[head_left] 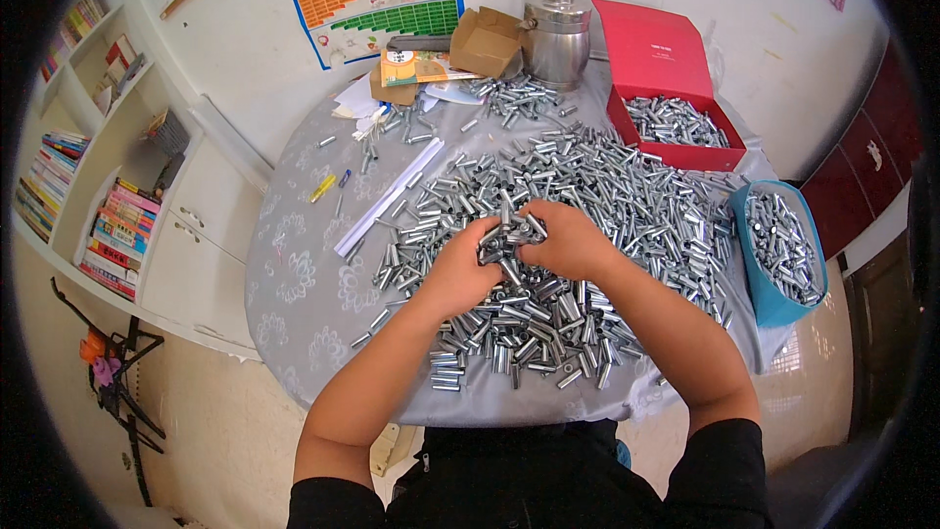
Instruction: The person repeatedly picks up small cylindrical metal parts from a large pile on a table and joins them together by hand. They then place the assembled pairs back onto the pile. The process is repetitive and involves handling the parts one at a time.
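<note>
A: Right over the table (304,309) now, 2 hands at the centre! The left hand (465,267) and the right hand (570,240) meet around a bunch of short metal tubes (505,238), just over a sprawling heap (676,225) of the same kind.

B: And what are the fingers doing?

A: Grasping, on each side! The left fingers curl round the bunch from the left, and the right thumb and forefinger close in from the right. Some fingertips are hidden behind metal; I can't tell which tubes those touch.

B: How would they handle?

A: Stiff, I'd judge, and not fragile. 1 alone should be light, but a full handful will weigh. The sides look smooth and shiny, so expect slipping and rolling.

B: Where's the best hold, then?

A: Around the middle of the length, tubes lying parallel, palms cupped from 2 sides. In this bunch they point every which way, so the crosswise ones look likeliest to slide out.

B: Any more about?

A: Plenty! The red box (690,156) stands beyond the heap, tubes inside, and the blue bin (783,310) at the right edge is loaded too.
</note>
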{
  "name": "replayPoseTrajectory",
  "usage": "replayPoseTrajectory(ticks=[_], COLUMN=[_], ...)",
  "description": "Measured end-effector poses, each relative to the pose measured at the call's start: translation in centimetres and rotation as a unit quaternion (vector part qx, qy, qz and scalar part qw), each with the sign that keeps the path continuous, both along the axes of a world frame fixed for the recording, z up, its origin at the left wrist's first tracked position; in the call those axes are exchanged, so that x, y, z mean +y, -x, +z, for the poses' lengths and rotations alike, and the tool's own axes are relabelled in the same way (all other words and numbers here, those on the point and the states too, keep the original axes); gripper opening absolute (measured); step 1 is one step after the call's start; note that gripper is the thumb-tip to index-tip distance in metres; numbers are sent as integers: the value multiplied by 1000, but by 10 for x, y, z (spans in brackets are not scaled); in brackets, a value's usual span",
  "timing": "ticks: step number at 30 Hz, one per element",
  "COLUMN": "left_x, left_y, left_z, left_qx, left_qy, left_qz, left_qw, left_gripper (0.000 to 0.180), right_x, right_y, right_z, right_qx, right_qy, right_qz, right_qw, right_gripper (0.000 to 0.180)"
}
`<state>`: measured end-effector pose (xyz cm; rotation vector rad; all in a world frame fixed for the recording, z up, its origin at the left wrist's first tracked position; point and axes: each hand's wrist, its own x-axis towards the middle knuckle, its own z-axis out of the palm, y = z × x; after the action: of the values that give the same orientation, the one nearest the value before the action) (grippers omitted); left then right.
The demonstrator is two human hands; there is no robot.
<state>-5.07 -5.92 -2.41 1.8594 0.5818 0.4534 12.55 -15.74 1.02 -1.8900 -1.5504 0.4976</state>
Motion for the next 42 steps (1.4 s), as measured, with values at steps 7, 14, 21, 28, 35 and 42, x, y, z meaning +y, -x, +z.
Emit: replayPoseTrajectory(ticks=[7,14,21,28,35,42], left_x=[-4,8,23,57,80,94], left_y=[12,14,16,10,-7,-7], left_z=[42,48,57,44,18,30], left_qx=[122,142,127,99,107,55], left_qy=[-29,-103,-59,-211,-312,-82], left_qz=[-22,-64,-39,18,-60,-31], left_qw=[992,982,989,972,942,995], left_gripper=[68,61,35,32,32,21], right_x=[-8,-9,-11,-12,18,36], right_y=[-1,-15,-27,-36,-40,-50], right_z=[5,25,29,28,5,8], right_qx=[-67,-33,39,126,280,321], right_qy=[29,26,23,-25,-84,-68], right_qz=[14,21,2,-36,-45,-55], right_qw=[997,999,999,991,955,943], right_gripper=[55,53,39,28,21,22])
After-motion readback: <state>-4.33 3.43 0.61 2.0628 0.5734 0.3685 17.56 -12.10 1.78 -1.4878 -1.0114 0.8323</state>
